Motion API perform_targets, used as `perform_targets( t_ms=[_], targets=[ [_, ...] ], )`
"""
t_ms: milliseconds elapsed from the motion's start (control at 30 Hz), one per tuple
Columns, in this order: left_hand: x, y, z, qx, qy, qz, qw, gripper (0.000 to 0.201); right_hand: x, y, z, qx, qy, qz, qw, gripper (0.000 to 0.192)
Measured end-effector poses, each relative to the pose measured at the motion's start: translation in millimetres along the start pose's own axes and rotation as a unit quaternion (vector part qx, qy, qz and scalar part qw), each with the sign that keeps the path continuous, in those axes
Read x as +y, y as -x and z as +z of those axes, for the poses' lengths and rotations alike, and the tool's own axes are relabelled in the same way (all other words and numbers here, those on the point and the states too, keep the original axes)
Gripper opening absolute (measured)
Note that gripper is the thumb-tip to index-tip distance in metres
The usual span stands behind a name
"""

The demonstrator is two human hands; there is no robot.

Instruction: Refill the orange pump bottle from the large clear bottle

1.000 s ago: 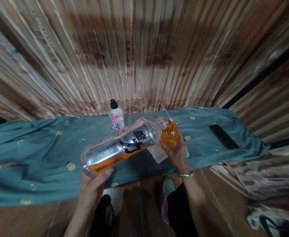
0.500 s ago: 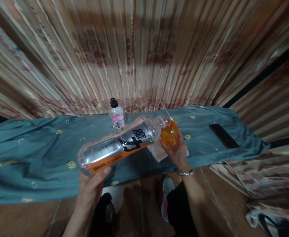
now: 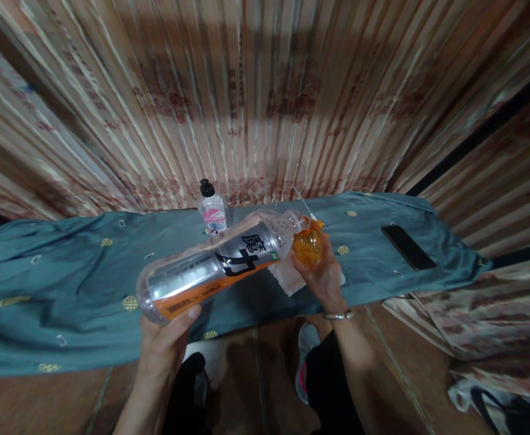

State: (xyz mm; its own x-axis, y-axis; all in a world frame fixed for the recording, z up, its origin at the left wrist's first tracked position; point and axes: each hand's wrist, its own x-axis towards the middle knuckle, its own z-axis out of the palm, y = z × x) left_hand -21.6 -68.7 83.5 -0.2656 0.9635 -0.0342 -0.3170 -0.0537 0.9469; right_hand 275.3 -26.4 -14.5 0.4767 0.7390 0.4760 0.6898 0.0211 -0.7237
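1. Left hand [image 3: 165, 341]: closed around the base of the tilted bottle [image 3: 213, 269], above the surface [image 3: 84, 284], toward its front edge.
2. Right hand [image 3: 322, 278]: closed around the orange container [image 3: 308, 246] at the bottle's mouth.

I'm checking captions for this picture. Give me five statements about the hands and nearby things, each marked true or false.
1. The left hand grips a clear plastic bottle with a silver-and-orange label. True.
2. That bottle stands upright on the blue-green patterned cloth. False: it is tilted, held above the cloth.
3. The right hand holds a rounded, translucent orange container. True.
4. The flat, black, rectangular phone lies left of both hands. False: it lies to their right.
5. The small clear plastic bottle with a pink label has a white cap. False: its cap is black.
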Motion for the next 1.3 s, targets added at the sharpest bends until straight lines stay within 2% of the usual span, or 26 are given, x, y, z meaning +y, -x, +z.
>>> perform_targets(
  t_ms=[133,633,1067,1300],
  targets=[
    [-2.6,-0.8,-1.6,0.007,0.017,0.005,1.000,0.086,-1.4,-0.7,-0.2,-0.004,-0.004,-0.003,1.000,0.089],
    [-0.2,-0.5,1.9,-0.006,0.016,0.015,1.000,0.078,-1.8,-2.4,-2.1,-0.032,0.006,0.029,0.999,0.092],
    [-0.6,0.5,0.2,-0.002,0.015,0.015,1.000,0.069,3.0,-2.8,1.1,0.000,0.014,-0.032,0.999,0.087],
    [-0.9,0.2,-0.4,0.001,0.022,0.016,1.000,0.061,6.1,-3.4,1.4,0.000,0.029,-0.027,0.999,0.090]
  ],
)
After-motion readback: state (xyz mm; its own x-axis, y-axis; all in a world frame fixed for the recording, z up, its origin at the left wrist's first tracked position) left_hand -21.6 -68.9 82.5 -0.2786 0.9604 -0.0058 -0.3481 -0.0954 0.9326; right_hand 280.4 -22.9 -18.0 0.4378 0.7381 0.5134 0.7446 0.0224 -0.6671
